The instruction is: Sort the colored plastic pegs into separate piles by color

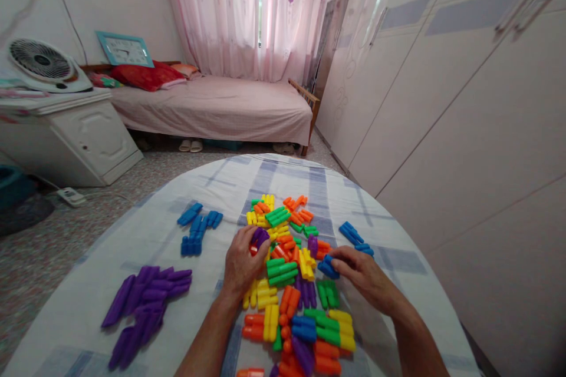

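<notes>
My left hand [242, 259] is closed around a purple toy block [260, 236] at the left edge of a mixed heap. On the heap's right side, the thumb and fingers of my right hand [360, 274] pinch a blue toy block [328, 267]. Between my hands lie orange, yellow, green and purple plastic blocks, among them a green block [282, 272] and a yellow block [306, 264]. Left of my left hand are a purple group of blocks [148, 294] and, farther off, a blue group [194, 232]. Two more blue blocks [351, 232] rest beyond my right hand.
A white and blue checked cloth [212, 288] covers the round table. Behind it stands a bed [221, 100] with a red pillow [148, 75] and a blue-framed clock [125, 49]. At left, a fan [42, 62] sits on a white cabinet [88, 138]; wardrobe doors [442, 100] line the right.
</notes>
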{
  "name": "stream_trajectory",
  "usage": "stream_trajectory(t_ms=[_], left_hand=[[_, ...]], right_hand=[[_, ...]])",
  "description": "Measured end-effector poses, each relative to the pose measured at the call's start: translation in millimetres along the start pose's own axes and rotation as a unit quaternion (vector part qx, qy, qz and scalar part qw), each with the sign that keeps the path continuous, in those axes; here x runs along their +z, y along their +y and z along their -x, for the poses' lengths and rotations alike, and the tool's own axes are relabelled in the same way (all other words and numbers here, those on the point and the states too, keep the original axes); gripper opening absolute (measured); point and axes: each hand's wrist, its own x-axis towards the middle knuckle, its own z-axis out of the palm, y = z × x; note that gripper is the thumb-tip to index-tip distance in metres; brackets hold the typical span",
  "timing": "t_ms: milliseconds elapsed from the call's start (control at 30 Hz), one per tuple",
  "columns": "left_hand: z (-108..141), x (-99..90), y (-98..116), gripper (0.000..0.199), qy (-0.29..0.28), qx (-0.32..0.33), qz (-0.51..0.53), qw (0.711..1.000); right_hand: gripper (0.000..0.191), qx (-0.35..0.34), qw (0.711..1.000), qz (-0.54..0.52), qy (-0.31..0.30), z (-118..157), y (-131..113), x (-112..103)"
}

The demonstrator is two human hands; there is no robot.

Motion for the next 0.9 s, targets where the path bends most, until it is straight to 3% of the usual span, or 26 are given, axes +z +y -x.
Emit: stream_trajectory(t_ms=[100, 200, 300, 400, 633, 800, 900], left_hand=[[1, 0.1, -1, 0.031, 0.001, 0.001, -0.004, 1.0], [1, 0.3, -2, 0.032, -0.002, -0.003, -0.01, 1.0], [1, 0.3, -2, 0.032, -0.004, -0.007, -0.009, 1.0], [1, 0.2, -1, 0.031, -0.004, -0.005, -0.008, 1.0], [1, -0.6, -1, 0.031, -0.004, -0.003, -0.014, 1.0], [1, -2.1, 1, 0.03, -0.004, -0.008, -0.001, 1.0], [1, -2.9, 3, 0.03, -0.007, -0.01, 0.011, 1.0]], right_hand=[[0.036, 0.046, 0.989, -0.026, 0.136, -3, 19, -14], [0.043, 0.114, 0.945, 0.004, 0.305, -8, 45, -24], [0.046, 0.184, 0.9, 0.026, 0.394, -9, 66, -28], [0.048, 0.207, 0.888, 0.037, 0.409, -8, 82, -25], [0.048, 0.156, 0.894, 0.073, 0.412, -11, 103, -11], [0.046, 0.118, 0.882, 0.107, 0.443, -12, 83, -16], [0.042, 0.079, 0.901, 0.081, 0.418, -13, 58, -17]])
